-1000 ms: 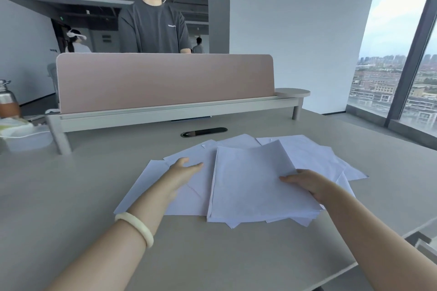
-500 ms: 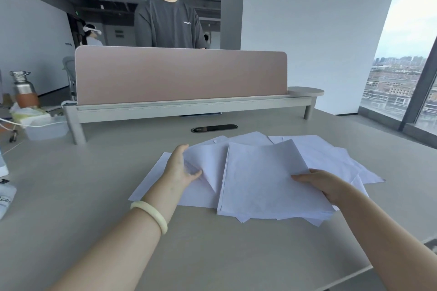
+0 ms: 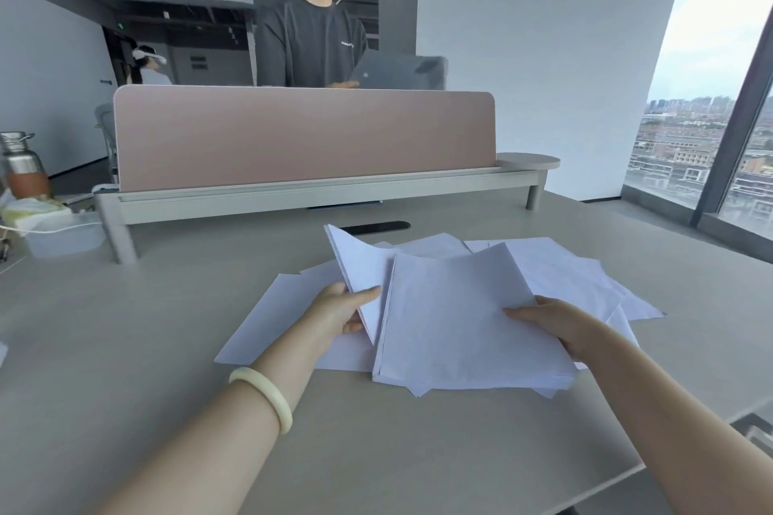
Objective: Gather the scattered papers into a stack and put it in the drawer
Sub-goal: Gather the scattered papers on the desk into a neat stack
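Left hand (image 3: 339,311) now lifts pinched sheet (image 3: 360,260); right hand (image 3: 549,323) grips stack (image 3: 456,330) on beige desk (image 3: 125,347).

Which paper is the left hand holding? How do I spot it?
Find the grey desk below the pink divider. In the white paper pile, the left hand pinches one sheet. Only it stands steeply tilted, corner up.

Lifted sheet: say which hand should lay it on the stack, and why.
Left. The left hand pinches the lifted sheet right beside the stack; the right hand is occupied gripping the stack's right edge.
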`<action>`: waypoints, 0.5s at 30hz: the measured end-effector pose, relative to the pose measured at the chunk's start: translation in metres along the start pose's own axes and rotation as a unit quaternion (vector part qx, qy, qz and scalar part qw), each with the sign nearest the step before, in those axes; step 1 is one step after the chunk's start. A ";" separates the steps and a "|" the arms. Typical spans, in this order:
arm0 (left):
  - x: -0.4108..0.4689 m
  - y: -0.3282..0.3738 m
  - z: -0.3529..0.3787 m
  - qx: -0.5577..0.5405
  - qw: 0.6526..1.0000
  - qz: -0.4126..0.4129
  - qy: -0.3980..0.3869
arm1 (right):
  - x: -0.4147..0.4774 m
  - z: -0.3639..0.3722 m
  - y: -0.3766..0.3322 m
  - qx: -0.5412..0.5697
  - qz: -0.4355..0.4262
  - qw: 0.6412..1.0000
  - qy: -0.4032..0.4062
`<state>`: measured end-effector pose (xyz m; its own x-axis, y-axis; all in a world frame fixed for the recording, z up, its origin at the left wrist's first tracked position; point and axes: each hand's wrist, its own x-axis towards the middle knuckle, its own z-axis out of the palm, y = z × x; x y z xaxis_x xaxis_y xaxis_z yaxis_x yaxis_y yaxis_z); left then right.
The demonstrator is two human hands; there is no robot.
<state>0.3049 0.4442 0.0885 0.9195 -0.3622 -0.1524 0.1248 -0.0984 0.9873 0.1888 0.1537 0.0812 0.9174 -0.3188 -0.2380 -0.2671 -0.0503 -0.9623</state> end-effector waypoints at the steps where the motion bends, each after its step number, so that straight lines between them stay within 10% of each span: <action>1: 0.000 -0.003 0.003 0.064 0.998 0.023 0.005 | -0.001 0.000 0.000 0.002 -0.004 1.000 -0.003; 15: -0.006 0.022 -0.002 0.300 0.915 0.195 0.189 | -0.004 0.002 0.000 -0.005 -0.014 1.000 -0.003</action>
<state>0.3025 0.4465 0.1110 0.9280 -0.1438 0.3437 -0.3625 -0.5620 0.7435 0.1851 0.1566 0.0817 0.9265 -0.3112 -0.2116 -0.2439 -0.0682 -0.9674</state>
